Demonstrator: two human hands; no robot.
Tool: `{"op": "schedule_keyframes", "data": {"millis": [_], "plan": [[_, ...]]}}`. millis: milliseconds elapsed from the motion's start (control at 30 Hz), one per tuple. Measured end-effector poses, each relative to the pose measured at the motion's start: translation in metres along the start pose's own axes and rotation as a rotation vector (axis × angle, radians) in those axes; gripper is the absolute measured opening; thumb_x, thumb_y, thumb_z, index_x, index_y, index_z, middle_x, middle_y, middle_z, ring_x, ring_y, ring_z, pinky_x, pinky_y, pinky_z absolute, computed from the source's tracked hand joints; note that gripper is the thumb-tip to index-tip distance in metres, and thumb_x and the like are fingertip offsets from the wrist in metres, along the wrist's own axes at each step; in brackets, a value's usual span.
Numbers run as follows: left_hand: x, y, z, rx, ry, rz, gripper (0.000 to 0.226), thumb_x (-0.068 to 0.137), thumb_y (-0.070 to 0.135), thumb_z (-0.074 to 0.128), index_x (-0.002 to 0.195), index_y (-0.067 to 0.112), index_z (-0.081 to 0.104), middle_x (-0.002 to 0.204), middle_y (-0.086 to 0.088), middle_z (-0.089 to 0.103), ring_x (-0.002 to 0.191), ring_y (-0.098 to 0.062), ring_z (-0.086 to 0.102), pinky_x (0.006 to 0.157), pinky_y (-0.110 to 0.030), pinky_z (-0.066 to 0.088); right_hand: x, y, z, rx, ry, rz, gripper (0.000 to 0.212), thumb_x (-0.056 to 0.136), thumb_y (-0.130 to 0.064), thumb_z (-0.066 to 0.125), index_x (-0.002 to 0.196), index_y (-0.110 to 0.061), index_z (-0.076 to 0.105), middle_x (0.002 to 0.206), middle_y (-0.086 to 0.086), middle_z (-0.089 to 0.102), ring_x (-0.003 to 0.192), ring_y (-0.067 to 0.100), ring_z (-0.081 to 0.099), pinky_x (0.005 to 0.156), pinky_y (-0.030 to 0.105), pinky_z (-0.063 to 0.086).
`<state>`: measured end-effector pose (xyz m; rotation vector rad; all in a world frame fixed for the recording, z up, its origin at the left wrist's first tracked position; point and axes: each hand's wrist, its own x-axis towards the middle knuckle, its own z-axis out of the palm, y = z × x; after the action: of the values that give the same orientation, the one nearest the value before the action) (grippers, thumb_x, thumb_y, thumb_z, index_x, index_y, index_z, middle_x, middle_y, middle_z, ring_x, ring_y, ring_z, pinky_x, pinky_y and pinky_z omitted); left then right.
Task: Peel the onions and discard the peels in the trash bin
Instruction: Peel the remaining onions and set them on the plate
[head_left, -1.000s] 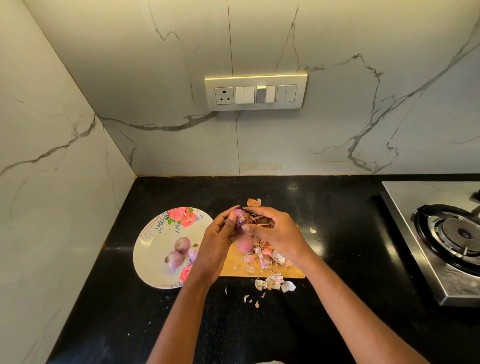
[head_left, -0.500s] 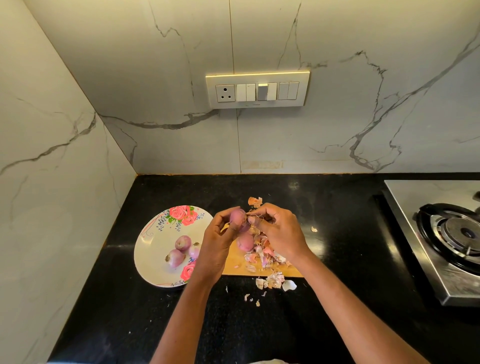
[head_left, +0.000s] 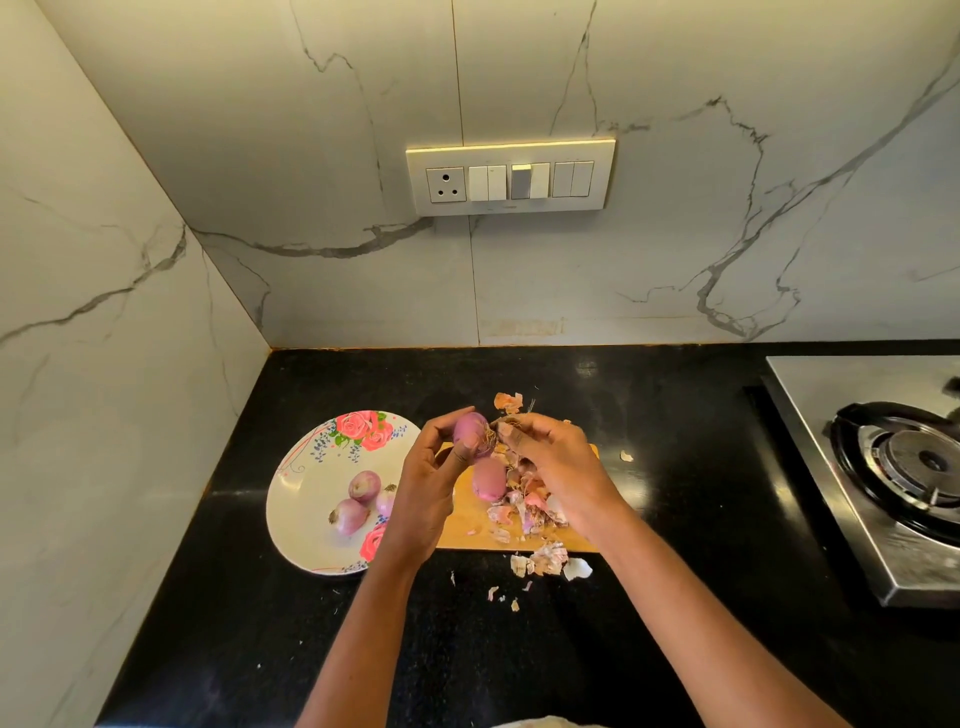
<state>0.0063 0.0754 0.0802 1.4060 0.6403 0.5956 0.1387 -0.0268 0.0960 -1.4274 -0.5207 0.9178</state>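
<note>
1. At the far left, a flowered plate is seen on the black counter. Three small onions are lying on it, and bits of skin seem to be left on them.
2. Next, the left hand is held up over the edge of the plate. A pink onion is gripped between its thumb and curled fingers.
3. Just below that, a bare, peeled onion is resting on the wooden board.
4. The right hand is touching the held onion at its root end. A stringy bit of root or skin looks to be pinched in its fingertips.
5. A heap of peels is piled on the board under the right hand, and more are scattered on the counter in front.
6. At the far right, a gas stove is seen.
7. The peeling step is judged to be under way. Next, the pinched bit needs to be pulled away gently while the onion is kept tightly held.
8. No trash bin is seen, so the peels are yet to be thrown away.
</note>
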Motion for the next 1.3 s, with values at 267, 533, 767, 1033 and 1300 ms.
{"op": "schedule_keyframes", "data": {"millis": [267, 533, 767, 1033, 1300], "plan": [[0.001, 0.002, 0.000, -0.049, 0.016, -0.043, 0.045, 0.091, 0.039, 0.060, 0.131, 0.018, 0.060, 0.126, -0.006, 0.067, 0.115, -0.019, 0.067, 0.090, -0.028, 0.056, 0.000, 0.003, -0.002, -0.517, 0.045, -0.381, 0.026, 0.087, -0.024, 0.078, 0.113, -0.021, 0.076, 0.101, -0.027, 0.066, 0.097, -0.018, 0.059, 0.081, 0.002, 0.043], [-0.001, 0.001, -0.003, 0.032, 0.013, -0.012, 0.043, 0.089, 0.040, 0.063, 0.128, 0.022, 0.062, 0.121, 0.007, 0.068, 0.117, -0.015, 0.064, 0.095, -0.030, 0.056, 0.006, 0.010, -0.007, -0.789, 0.130, -0.634, 0.010, 0.091, -0.022, 0.075, 0.101, -0.022, 0.077, 0.098, -0.010, 0.073, 0.090, 0.012, 0.061, 0.072, 0.025, 0.048], [-0.001, 0.005, -0.006, -0.036, 0.003, -0.023, 0.041, 0.092, 0.038, 0.060, 0.129, 0.020, 0.060, 0.124, -0.006, 0.067, 0.114, -0.021, 0.067, 0.094, -0.031, 0.055, 0.010, 0.011, -0.024, -0.595, 0.050, -0.259, 0.021, 0.102, -0.031, 0.059, 0.111, -0.018, 0.073, 0.103, -0.005, 0.073, 0.095, 0.007, 0.065, 0.073, 0.014, 0.047], [-0.002, 0.006, 0.000, -0.115, 0.007, -0.077, 0.037, 0.094, 0.035, 0.058, 0.130, 0.023, 0.059, 0.116, -0.005, 0.070, 0.104, -0.018, 0.069, 0.086, -0.033, 0.058, 0.002, 0.005, -0.003, -0.478, -0.073, -0.349, 0.040, 0.085, -0.043, 0.074, 0.124, -0.042, 0.065, 0.128, -0.022, 0.062, 0.121, -0.007, 0.054, 0.095, 0.013, 0.046], [-0.003, 0.005, 0.003, -0.087, 0.016, -0.082, 0.035, 0.095, 0.035, 0.060, 0.128, 0.023, 0.062, 0.123, -0.008, 0.069, 0.116, -0.029, 0.066, 0.094, -0.049, 0.057, 0.003, 0.010, 0.004, -0.494, 0.100, -0.485, 0.014, 0.089, -0.019, 0.075, 0.102, -0.015, 0.076, 0.098, -0.017, 0.070, 0.100, -0.005, 0.062, 0.083, 0.005, 0.042]]}}
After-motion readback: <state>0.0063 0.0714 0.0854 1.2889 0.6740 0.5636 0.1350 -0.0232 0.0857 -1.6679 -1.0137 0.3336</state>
